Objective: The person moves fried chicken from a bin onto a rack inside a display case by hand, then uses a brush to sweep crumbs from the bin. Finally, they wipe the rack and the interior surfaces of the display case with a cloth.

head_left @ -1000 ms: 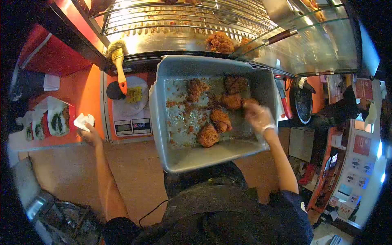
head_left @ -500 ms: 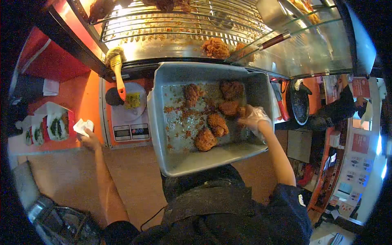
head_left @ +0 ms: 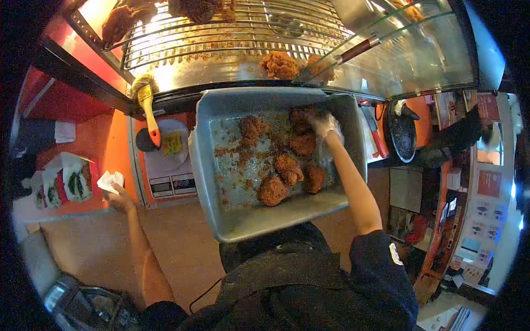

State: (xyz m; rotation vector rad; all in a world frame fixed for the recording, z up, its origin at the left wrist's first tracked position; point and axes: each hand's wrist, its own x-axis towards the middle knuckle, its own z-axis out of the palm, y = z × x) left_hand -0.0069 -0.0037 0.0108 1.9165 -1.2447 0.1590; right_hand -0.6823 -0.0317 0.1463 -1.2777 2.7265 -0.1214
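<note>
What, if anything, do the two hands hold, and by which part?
Left hand: a crumpled white sheet, by its lower edge. Right hand: blurred at a chicken piece; hold cannot be told.

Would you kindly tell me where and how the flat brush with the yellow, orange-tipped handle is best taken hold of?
Probably mid-handle, coming from the person's side: the slim yellow handle points that way, orange tip foremost, while the bristles lie farther off, at the cabinet's dark front edge. The left hand, closer by, holds a white wad.
</note>
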